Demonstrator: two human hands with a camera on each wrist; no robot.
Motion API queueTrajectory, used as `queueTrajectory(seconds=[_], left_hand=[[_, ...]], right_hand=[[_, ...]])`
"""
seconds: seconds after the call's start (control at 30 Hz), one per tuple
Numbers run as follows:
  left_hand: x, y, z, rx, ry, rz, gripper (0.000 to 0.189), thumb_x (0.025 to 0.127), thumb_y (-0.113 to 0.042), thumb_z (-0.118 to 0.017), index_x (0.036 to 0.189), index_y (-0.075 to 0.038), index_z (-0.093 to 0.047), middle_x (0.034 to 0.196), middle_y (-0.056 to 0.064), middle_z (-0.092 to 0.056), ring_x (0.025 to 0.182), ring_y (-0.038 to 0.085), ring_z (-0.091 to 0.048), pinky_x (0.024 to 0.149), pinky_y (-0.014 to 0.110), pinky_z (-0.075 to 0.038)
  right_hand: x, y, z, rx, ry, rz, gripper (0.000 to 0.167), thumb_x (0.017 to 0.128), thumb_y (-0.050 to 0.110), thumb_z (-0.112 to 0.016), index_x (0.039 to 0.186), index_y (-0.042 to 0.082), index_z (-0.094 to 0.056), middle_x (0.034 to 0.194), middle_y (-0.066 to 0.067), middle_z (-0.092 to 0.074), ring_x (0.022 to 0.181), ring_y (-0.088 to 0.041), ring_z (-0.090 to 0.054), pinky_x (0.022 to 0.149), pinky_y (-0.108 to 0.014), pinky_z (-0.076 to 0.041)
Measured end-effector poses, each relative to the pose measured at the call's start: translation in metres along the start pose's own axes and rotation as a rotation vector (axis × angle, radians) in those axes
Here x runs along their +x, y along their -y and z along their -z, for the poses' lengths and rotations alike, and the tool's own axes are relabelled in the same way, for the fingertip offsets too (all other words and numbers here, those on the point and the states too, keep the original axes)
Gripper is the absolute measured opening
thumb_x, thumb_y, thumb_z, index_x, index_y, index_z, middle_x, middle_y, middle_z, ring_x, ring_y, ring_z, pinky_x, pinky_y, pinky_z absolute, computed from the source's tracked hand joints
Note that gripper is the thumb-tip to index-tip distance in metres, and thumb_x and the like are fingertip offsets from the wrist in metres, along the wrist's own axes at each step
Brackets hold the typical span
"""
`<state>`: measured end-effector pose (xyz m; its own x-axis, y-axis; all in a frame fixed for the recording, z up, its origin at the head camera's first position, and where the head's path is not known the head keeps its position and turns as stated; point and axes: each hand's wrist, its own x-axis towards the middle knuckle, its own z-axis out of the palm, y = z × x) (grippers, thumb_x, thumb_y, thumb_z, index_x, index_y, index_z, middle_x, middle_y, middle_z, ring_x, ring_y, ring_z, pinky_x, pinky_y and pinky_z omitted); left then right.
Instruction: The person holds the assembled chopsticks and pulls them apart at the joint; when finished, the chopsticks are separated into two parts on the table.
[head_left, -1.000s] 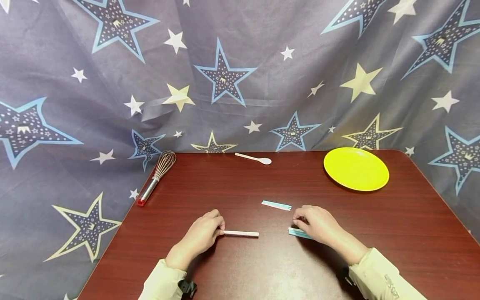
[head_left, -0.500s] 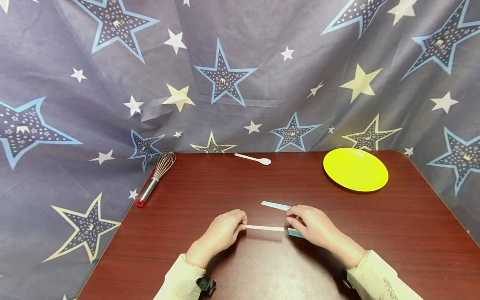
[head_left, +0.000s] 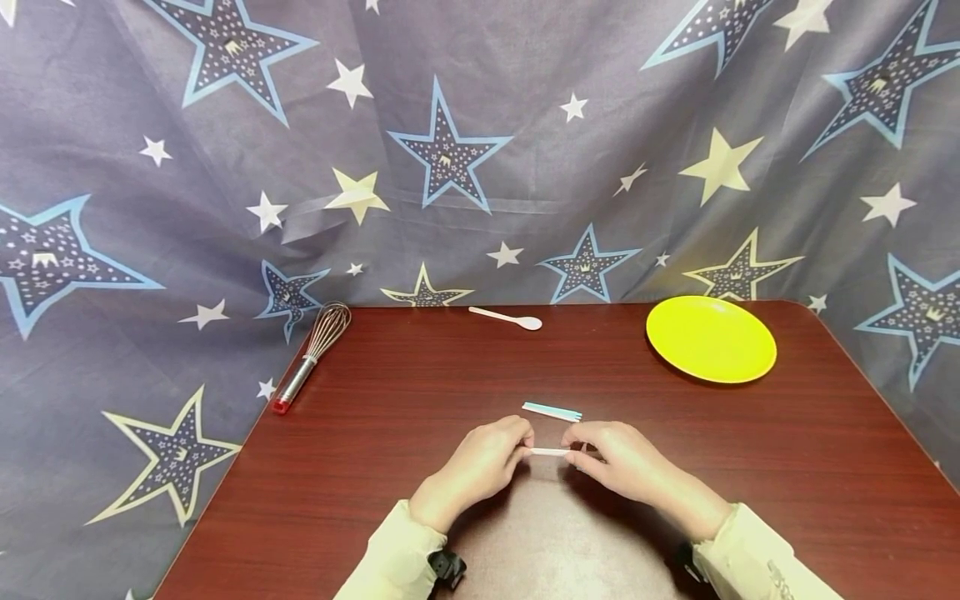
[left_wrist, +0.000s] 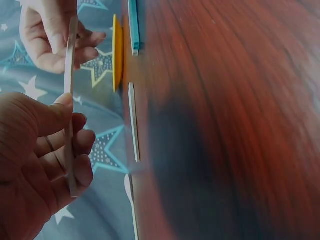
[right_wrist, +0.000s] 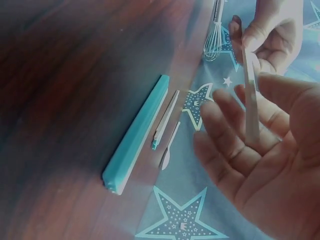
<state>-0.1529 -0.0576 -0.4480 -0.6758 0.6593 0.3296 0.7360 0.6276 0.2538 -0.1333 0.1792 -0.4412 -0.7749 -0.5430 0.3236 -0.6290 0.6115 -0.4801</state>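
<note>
My left hand [head_left: 487, 458] pinches a slim white stick [head_left: 550, 452] between thumb and fingers, raised off the table. The stick's other end reaches between the thumb and fingers of my right hand [head_left: 622, 462]. Those fingers curve loosely about the stick [right_wrist: 251, 107], and a gap shows between thumb and forefinger in the head view. Just beyond the hands lies a short light-blue and white bundle of sticks [head_left: 552, 411]. A second, blue-green and white bundle [right_wrist: 137, 135] lies on the table in the right wrist view; in the head view my right hand hides it.
A yellow plate [head_left: 711, 339] lies at the back right of the dark red table [head_left: 420, 367]. Along the back edge is a white spoon [head_left: 506, 317]. A whisk [head_left: 312, 358] rests by the left edge. A star-patterned curtain [head_left: 465, 233] hangs behind.
My left hand has carried the white stick rightward and up off the table, to my right hand. The right hand has shifted slightly left and now covers the nearer blue bundle.
</note>
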Motion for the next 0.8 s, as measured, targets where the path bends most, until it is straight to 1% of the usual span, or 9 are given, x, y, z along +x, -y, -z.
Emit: queueTrajectory(seconds=[0.17,0.43,0.6,0.7,0.8], left_hand=[[0.005,-0.005,-0.005,0.001,-0.008,-0.013,0.016,0.086,-0.013,-0.071,0.086,-0.018,-0.056,0.082,-0.009,-0.054,0.070,0.007,-0.054,0.062,0.025,-0.047],[0.012,-0.014,-0.010,-0.017,0.020,-0.009,0.010,0.090,-0.016,-0.068,0.089,-0.018,-0.059,0.085,-0.010,-0.055,0.071,0.005,-0.053,0.063,0.024,-0.047],[0.015,-0.020,-0.011,-0.040,0.029,-0.020,0.002,0.094,-0.019,-0.064,0.092,-0.018,-0.064,0.086,-0.010,-0.059,0.073,0.003,-0.053,0.066,0.020,-0.046],[0.018,-0.022,-0.011,-0.037,0.020,-0.040,0.005,0.094,-0.021,-0.064,0.092,-0.018,-0.066,0.083,-0.010,-0.058,0.072,0.002,-0.052,0.066,0.019,-0.045],[0.019,-0.023,-0.012,-0.036,0.012,-0.063,0.006,0.094,-0.022,-0.064,0.091,-0.018,-0.067,0.080,-0.010,-0.054,0.070,0.002,-0.049,0.065,0.017,-0.042]], right_hand=[[-0.001,0.000,0.000,-0.010,0.015,0.028,0.003,0.088,0.016,-0.070,0.087,0.018,-0.068,0.078,0.018,-0.060,0.069,0.001,-0.052,0.063,-0.025,-0.047],[-0.001,0.001,0.001,-0.031,0.023,0.011,0.004,0.088,0.015,-0.071,0.086,0.018,-0.068,0.078,0.018,-0.061,0.069,0.001,-0.053,0.063,-0.026,-0.047],[-0.001,0.002,0.000,-0.041,-0.008,0.023,0.003,0.089,0.017,-0.071,0.086,0.017,-0.069,0.080,0.016,-0.063,0.071,0.001,-0.055,0.064,-0.027,-0.048],[-0.002,0.003,0.000,-0.066,-0.036,0.019,0.005,0.087,0.018,-0.072,0.085,0.020,-0.069,0.079,0.017,-0.062,0.068,0.002,-0.053,0.061,-0.025,-0.047],[-0.003,0.003,0.001,-0.086,-0.046,0.007,0.007,0.086,0.019,-0.074,0.084,0.022,-0.068,0.077,0.018,-0.062,0.066,0.002,-0.052,0.059,-0.025,-0.046]])
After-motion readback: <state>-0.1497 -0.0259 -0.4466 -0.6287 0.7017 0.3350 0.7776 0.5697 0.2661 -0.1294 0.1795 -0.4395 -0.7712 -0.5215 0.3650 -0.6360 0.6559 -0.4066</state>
